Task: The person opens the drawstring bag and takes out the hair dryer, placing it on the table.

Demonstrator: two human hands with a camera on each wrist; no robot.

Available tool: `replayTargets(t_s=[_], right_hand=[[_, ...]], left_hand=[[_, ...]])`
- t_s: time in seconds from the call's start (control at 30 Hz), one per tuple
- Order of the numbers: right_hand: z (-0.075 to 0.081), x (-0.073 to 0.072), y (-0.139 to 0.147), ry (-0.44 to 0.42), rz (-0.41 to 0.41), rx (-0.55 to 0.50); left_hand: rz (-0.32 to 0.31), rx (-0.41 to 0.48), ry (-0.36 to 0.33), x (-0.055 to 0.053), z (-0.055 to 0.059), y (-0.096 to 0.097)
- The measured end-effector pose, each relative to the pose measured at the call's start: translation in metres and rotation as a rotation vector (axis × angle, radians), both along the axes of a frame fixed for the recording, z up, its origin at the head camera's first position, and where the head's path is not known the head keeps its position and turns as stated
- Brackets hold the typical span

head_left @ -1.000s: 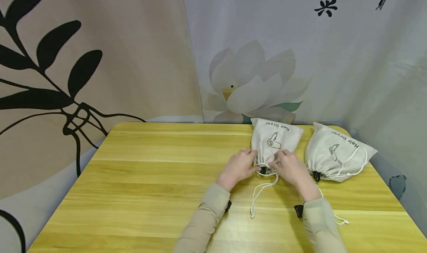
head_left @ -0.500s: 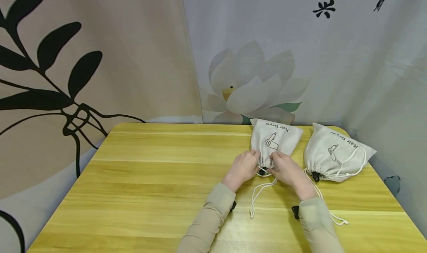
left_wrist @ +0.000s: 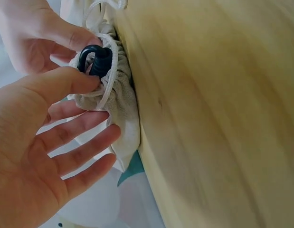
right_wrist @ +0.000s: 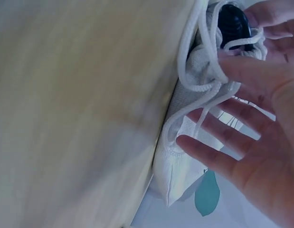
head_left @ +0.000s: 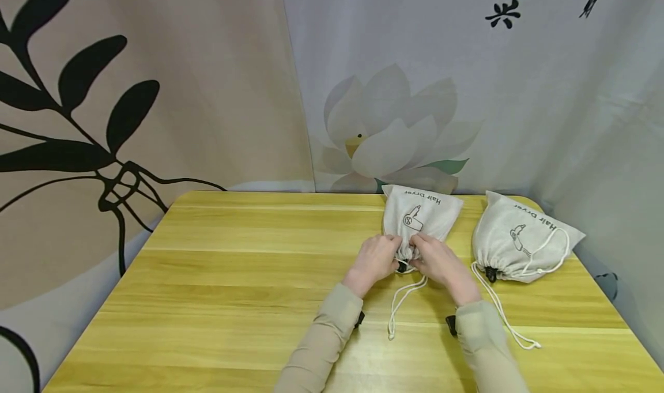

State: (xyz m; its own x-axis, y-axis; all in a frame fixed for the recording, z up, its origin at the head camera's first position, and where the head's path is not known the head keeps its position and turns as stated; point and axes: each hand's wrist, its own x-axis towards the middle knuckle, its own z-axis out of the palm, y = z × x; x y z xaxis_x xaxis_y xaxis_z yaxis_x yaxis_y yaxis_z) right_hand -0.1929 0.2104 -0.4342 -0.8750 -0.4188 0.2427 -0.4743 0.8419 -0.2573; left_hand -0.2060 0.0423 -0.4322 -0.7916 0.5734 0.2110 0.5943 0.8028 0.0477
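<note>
A pale drawstring bag [head_left: 426,211] printed "Hair Dryer" lies near the table's far edge, its gathered mouth facing the person. On one side of that mouth, my left hand [head_left: 374,259] pinches the cloth between thumb and index finger; its other fingers spread along the bag in the left wrist view. From the opposite side my right hand [head_left: 440,261] pinches the mouth too, fingers fanned under the cord in the right wrist view. A black looped, ribbed piece [left_wrist: 100,61] shows inside the opening. The bag's white cord [head_left: 398,308] trails onto the table.
To the right lies a second "Hair Dryer" drawstring bag [head_left: 521,240], a black piece [head_left: 490,274] at its mouth and its white cord [head_left: 505,318] hanging toward the front. Behind the wooden table [head_left: 207,301] hangs a printed curtain [head_left: 233,82].
The bag between my hands has shifted slightly left. My right hand has moved left with it, and both hands have drawn closer together at the mouth than a second ago.
</note>
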Motion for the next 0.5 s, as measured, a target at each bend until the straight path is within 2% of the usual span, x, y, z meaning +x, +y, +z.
replayTargets(t_s=[0.5], right_hand=[[-0.003, -0.013, -0.032, 0.062, 0.147, -0.02]], left_hand=[[0.074, 0.007, -0.06, -0.002, 0.004, -0.031]])
